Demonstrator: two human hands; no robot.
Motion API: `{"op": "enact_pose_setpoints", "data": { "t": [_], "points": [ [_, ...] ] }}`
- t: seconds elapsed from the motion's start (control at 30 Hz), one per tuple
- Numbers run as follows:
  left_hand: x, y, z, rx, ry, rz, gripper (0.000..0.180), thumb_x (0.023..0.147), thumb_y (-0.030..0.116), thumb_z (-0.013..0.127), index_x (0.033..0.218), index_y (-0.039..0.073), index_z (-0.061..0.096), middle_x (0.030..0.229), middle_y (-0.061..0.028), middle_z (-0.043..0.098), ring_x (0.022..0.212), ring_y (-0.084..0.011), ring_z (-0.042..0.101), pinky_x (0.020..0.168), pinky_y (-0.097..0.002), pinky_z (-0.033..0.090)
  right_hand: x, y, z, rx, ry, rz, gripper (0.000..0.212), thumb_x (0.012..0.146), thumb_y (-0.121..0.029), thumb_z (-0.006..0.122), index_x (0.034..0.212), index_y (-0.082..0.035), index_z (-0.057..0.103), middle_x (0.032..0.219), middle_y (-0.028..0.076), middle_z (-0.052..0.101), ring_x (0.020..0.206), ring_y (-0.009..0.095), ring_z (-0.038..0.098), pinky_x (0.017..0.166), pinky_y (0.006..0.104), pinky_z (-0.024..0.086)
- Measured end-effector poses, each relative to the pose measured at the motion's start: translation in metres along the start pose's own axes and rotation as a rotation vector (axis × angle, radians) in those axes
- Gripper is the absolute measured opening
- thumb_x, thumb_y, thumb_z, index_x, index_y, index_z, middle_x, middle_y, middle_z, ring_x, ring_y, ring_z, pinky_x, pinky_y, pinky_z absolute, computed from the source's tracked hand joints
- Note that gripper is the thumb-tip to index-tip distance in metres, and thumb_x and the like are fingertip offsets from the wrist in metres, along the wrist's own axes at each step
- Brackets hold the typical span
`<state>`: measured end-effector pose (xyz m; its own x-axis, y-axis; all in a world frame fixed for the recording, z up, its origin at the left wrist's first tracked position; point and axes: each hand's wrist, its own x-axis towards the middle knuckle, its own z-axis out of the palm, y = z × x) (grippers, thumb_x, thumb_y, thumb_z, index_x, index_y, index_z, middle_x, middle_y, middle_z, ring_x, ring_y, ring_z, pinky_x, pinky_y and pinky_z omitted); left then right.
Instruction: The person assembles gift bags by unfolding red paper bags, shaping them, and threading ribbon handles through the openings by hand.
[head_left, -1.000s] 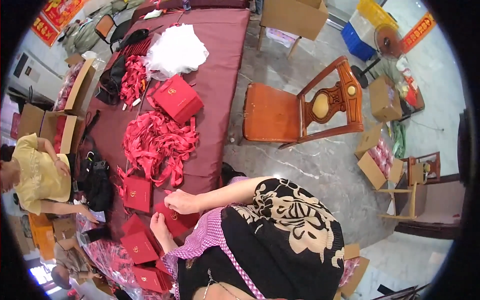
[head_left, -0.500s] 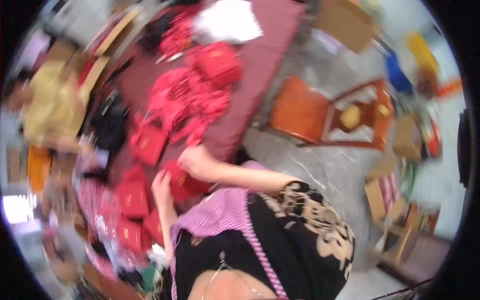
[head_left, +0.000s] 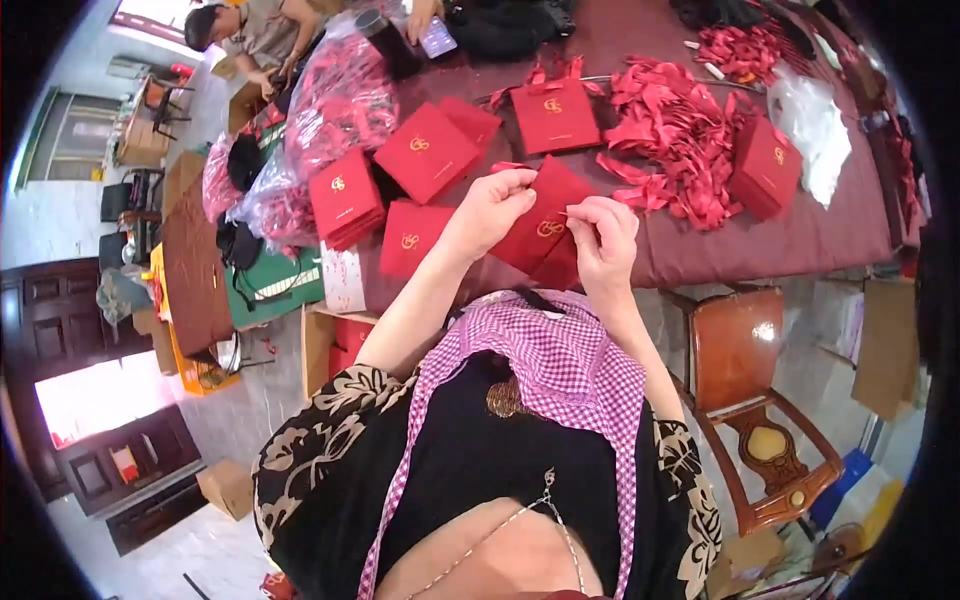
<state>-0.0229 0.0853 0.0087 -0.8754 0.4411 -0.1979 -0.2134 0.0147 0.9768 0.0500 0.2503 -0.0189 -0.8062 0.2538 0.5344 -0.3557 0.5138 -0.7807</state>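
A flat red gift bag (head_left: pixel 545 215) with a gold emblem lies on the table between my hands. At its upper left edge is my left hand (head_left: pixel 490 215), thumb and fingers pinched together; what they hold is too small to make out. My right hand (head_left: pixel 605 240) pinches at the bag's right side, close to the emblem, and its grip is also unclear. More red bags surround them: one with ribbon at its top (head_left: pixel 555 120), a large one (head_left: pixel 428 150), a stack (head_left: pixel 345 198) and one beside my left wrist (head_left: pixel 412 238).
A heap of red ribbons (head_left: pixel 670 150) and a red stack (head_left: pixel 765 170) are to the right, by a white plastic bag (head_left: pixel 810 130). Clear plastic bags (head_left: pixel 340 100) fill the left. A wooden chair (head_left: pixel 745 370) stands near right. Another person (head_left: pixel 265 40) sits far left.
The view has swung round and sharpened from blur. My hands are still at a red bag, with a wider gap between them now.
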Motion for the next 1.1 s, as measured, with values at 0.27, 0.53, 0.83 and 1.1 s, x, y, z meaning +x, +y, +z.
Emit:
{"op": "enact_pose_setpoints", "data": {
  "t": [0.27, 0.53, 0.83, 1.1],
  "points": [
    [-0.011, 0.009, -0.022, 0.04, -0.013, 0.01, 0.034, 0.09, 0.001, 0.052, 0.122, -0.008, 0.052, 0.112, -0.0077, 0.061, 0.1, -0.0114, 0.057, 0.09, -0.0247, 0.045, 0.008, 0.0, 0.022, -0.256, -0.026, -0.168, 0.016, 0.072, -0.008, 0.069, 0.087, -0.01, 0.063, 0.088, 0.003, 0.06, 0.087, 0.022, 0.055, 0.082, 0.0359, 0.036],
    [-0.014, 0.007, -0.026, 0.023, 0.011, 0.02, 0.033, 0.09, 0.001, 0.053, 0.123, -0.007, 0.052, 0.109, -0.0041, 0.06, 0.096, -0.009, 0.055, 0.086, -0.0231, 0.045, 0.019, -0.007, 0.033, -0.173, -0.023, -0.174, 0.015, 0.071, -0.008, 0.07, 0.085, -0.01, 0.063, 0.085, 0.002, 0.061, 0.084, 0.02, 0.056, 0.081, 0.0343, 0.036],
    [-0.01, 0.003, -0.034, 0.052, 0.012, 0.028, 0.033, 0.089, 0.001, 0.054, 0.121, -0.008, 0.052, 0.114, -0.0105, 0.061, 0.104, -0.0134, 0.056, 0.092, -0.0268, 0.045, 0.026, -0.009, 0.043, -0.162, -0.047, -0.161, 0.014, 0.074, -0.009, 0.071, 0.085, -0.009, 0.063, 0.084, 0.003, 0.061, 0.084, 0.02, 0.056, 0.082, 0.0328, 0.035],
    [-0.008, -0.004, -0.035, 0.04, 0.013, 0.088, 0.032, 0.088, 0.001, 0.055, 0.119, -0.008, 0.054, 0.11, -0.0109, 0.064, 0.101, -0.013, 0.058, 0.09, -0.0273, 0.046, 0.027, -0.007, 0.048, -0.154, -0.025, -0.165, 0.016, 0.072, -0.01, 0.071, 0.086, -0.01, 0.062, 0.083, 0.003, 0.06, 0.083, 0.02, 0.057, 0.082, 0.0342, 0.035]
  ]
}}
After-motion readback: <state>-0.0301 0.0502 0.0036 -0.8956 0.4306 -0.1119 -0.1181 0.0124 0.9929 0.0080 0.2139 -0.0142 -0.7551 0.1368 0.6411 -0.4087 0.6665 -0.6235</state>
